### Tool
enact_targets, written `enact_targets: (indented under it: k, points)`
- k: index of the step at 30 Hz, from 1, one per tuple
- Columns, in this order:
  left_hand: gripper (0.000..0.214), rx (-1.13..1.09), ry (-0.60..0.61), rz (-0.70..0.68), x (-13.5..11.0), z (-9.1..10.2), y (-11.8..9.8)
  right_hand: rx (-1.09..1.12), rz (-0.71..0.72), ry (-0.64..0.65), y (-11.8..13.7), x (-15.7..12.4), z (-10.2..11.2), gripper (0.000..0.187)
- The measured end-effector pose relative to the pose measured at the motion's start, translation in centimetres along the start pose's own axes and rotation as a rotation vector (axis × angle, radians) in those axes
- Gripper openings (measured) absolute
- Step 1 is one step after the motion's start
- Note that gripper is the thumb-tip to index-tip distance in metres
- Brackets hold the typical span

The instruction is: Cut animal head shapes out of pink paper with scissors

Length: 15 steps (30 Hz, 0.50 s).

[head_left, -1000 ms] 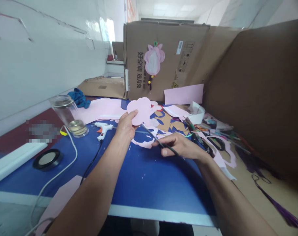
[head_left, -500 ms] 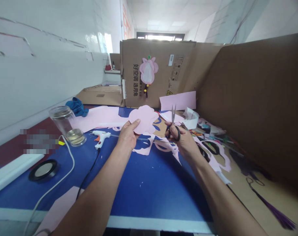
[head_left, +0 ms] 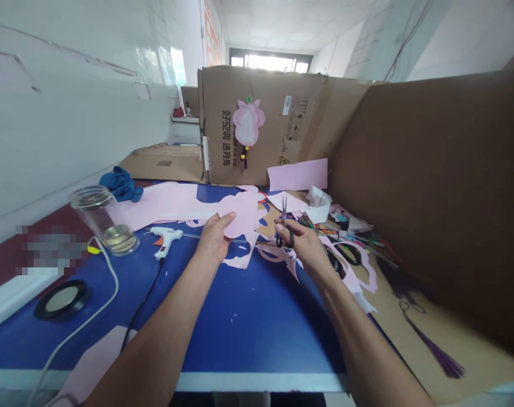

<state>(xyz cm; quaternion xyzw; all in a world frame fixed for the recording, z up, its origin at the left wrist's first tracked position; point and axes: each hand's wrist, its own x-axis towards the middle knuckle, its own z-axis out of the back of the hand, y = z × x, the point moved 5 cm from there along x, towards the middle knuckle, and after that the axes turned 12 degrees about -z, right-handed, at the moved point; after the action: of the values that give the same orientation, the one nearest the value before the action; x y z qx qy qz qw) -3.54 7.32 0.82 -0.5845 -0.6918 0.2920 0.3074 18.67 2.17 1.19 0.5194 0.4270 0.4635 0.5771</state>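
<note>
On the blue bench (head_left: 248, 316) the left hand (head_left: 212, 240) pinches the pink cutout (head_left: 240, 213) by its edge, so the paper stays lifted and free for cutting. Just beside it the right hand (head_left: 301, 243) grips the scissors (head_left: 283, 226) with fingers in the loops, blades pointing up and near the cutout. Farther left lie a glue gun (head_left: 164, 236) and a jar (head_left: 102, 220). Behind stands a cardboard box (head_left: 261, 121) with a pink figure (head_left: 247, 121) on it.

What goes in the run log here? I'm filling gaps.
left hand: holds pink paper flower | right hand: holds scissors, blades up
</note>
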Motion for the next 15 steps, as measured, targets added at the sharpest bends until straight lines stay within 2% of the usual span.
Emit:
enact_targets:
  k: [3, 5, 9, 12, 15]
  points:
    - [0.033, 0.014, 0.047, -0.04, 0.4, 0.2, -0.6, -0.106, -0.039, 0.046, 0.4, -0.4, -0.2, 0.058]
    - [0.036, 0.038, 0.082, -0.054, 0.7, 0.3, -1.1, -0.153, -0.058, 0.133, 0.5, -0.6, -0.6, 0.055]
    - [0.031, 0.093, 0.105, -0.043, 1.1, 0.7, -2.1, -0.129, -0.102, 0.253, 0.0, -0.9, -1.4, 0.053]
    - [0.024, 0.11, 0.13, -0.015, 1.1, 0.8, -2.4, -0.004, -0.099, 0.225, -0.5, -0.6, -1.3, 0.057]
    - [0.021, 0.169, 0.204, 0.031, 0.9, 0.5, -2.0, 0.136, -0.09, 0.14, -0.9, 0.0, -0.4, 0.057]
